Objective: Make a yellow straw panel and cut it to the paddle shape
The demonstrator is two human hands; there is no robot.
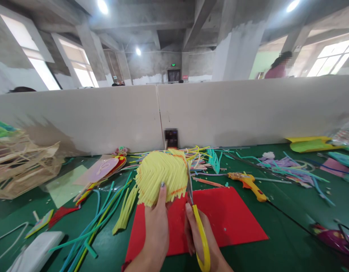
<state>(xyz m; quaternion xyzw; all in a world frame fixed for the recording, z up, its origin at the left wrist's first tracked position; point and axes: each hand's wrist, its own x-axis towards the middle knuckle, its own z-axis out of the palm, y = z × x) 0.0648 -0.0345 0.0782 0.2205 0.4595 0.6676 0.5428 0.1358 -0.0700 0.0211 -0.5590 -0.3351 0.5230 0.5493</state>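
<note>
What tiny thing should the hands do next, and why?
Maybe one small snip at the right side of the yellow piece: the right hand holds the scissors with blades beside that edge, and the left hand grips the piece.

"What was recorded on the left?" asked the first inspector.

"The left hand was bare and ungloved," the second reported. "Its thumbnail appeared greyish and glossy; the finish could not be verified."

"And the left forearm?"

"Bare along its visible length. A dark red patch showed beside it at the lower edge; whether cuff or band could not be determined."

"The right?"

"The right hand and right forearm were likewise bare. Nail detail there was indistinct."
</note>
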